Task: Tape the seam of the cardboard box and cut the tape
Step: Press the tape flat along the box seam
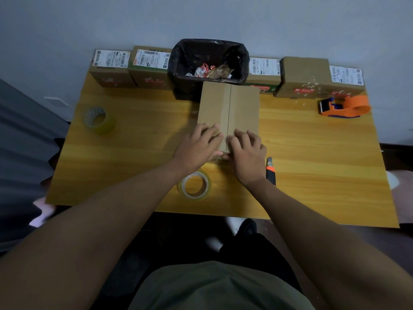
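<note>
Box [228, 113]: table [134, 153] centre, seam unsealed.
Left hand [197, 146]: flat, spread on left flap.
Right hand [247, 151]: flat, spread on right flap.
Tape [194, 185]: 6 o'clock of box.
Knife [270, 171]: 4 o'clock.
Labels [111, 58]: 12 o'clock, print unreadable.

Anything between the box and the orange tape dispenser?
Head view: only bare table between the box and the tape dispenser.
</note>
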